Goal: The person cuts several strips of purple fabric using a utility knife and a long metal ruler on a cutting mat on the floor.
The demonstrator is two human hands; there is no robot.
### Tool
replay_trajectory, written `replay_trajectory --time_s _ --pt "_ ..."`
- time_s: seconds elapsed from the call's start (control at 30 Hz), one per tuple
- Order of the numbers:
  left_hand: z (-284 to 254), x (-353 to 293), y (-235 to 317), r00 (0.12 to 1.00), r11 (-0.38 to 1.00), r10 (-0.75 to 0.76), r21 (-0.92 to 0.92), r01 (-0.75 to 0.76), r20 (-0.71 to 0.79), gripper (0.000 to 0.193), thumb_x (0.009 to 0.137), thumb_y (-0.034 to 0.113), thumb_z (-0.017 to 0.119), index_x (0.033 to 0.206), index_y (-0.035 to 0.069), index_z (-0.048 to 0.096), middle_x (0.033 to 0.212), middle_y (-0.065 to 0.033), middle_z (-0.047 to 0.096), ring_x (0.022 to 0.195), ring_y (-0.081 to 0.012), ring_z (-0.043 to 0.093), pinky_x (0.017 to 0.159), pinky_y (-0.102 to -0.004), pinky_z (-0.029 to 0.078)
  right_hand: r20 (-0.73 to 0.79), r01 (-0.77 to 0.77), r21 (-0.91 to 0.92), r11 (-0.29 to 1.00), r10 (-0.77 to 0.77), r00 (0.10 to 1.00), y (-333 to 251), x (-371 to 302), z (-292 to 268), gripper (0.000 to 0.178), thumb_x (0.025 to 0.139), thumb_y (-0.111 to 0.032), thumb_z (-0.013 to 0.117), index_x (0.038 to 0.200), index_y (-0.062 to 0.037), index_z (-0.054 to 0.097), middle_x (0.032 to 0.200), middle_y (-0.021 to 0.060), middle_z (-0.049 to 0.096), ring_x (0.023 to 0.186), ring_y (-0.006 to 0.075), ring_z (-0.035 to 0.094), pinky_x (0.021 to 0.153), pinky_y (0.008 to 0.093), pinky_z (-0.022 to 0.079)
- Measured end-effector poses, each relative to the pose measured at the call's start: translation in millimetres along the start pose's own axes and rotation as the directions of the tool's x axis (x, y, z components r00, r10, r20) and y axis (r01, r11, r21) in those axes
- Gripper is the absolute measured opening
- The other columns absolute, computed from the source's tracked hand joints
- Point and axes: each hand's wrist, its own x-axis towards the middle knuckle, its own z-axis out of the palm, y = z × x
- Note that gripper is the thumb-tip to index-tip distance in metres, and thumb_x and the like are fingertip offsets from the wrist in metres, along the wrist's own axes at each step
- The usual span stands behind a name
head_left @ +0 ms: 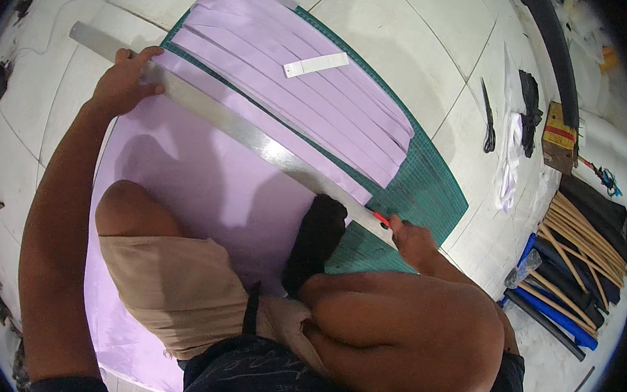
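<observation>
A long metal ruler [241,129] lies diagonally across lilac fabric [206,162] on the floor. My left hand [127,82] presses on the ruler near its far left end, with the fingers spread and the thumb on the near side. At the other end my right hand [414,242] is closed around a red-handled cutter [381,218], its tip by the fabric strip's corner. My foot in a black sock [317,229] rests against the ruler's right part. Beneath the fabric lies a green cutting mat [432,183]. Several cut lilac strips [266,52] overlap on its far side.
A short white ruler [316,64] sits on the strips. To the right, scissors [487,121] lie on the tiles near a black bundle [529,113] and a small box [559,138]. Wooden sticks [583,232] are piled farther right. Small items line the left edge.
</observation>
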Motion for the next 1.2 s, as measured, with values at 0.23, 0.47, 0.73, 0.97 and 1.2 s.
replay_trajectory --time_s 0.23,0.47,0.73,0.97,1.2 --pt "3.5 2.2 -5.5 1.000 1.000 -0.005 -0.024 0.005 -0.003 0.070 0.081 0.027 0.080 0.141 0.029 0.044 0.131 -0.0232 0.046 0.111 -0.0403 0.063 0.095 -0.0454 0.054 0.036 -0.042 -0.066 0.997 0.044 0.998 29.2 -9.9 23.1 0.017 0.097 -0.015 0.047 0.112 -0.0074 0.043 0.093 0.0214 0.066 0.082 0.0410 0.068 0.067 0.0496 0.055" --pt "6.4 -2.6 -4.3 0.999 0.999 0.001 -0.033 -0.003 -0.053 0.070 0.079 0.026 0.082 0.138 0.026 0.046 0.127 -0.0228 0.047 0.104 -0.0407 0.065 0.092 -0.0458 0.055 0.121 0.006 0.037 0.999 -0.011 0.993 62.4 -23.8 -8.7 0.021 0.097 -0.020 0.048 0.115 -0.0087 0.046 0.098 0.0241 0.064 0.088 0.0418 0.067 0.071 0.0516 0.055" --pt "-8.6 -1.6 9.9 0.993 0.993 -0.105 -0.064 0.102 -0.045 0.082 0.074 0.030 0.086 0.139 0.018 0.038 0.129 -0.0241 0.048 0.108 -0.0412 0.065 0.091 -0.0464 0.057 -0.344 0.124 0.248 0.961 -0.032 0.938 -84.5 72.4 -112.0 0.033 0.097 -0.025 0.055 0.120 -0.0035 0.047 0.094 0.0257 0.066 0.080 0.0453 0.066 0.070 0.0536 0.053" --pt "5.4 -6.2 -11.9 0.993 0.986 -0.098 -0.140 0.087 -0.070 0.091 0.071 0.035 0.088 0.141 0.016 0.034 0.134 -0.0220 0.046 0.110 -0.0397 0.064 0.091 -0.0469 0.056 -0.362 0.356 0.228 0.906 -0.260 0.895 -259.5 207.1 -174.4 0.025 0.098 -0.025 0.049 0.106 -0.0012 0.046 0.080 0.0236 0.066 0.073 0.0433 0.067 0.067 0.0555 0.052" --pt "0.9 -6.6 -4.2 0.991 0.993 -0.088 -0.091 0.079 -0.101 0.094 0.071 0.038 0.087 0.144 0.016 0.031 0.135 -0.0246 0.045 0.104 -0.0406 0.067 0.086 -0.0448 0.057 -0.414 0.425 0.216 0.879 -0.312 0.855 -310.8 246.9 -181.7 0.025 0.095 -0.019 0.051 0.108 0.0011 0.045 0.086 0.0240 0.067 0.074 0.0417 0.069 0.068 0.0534 0.055"
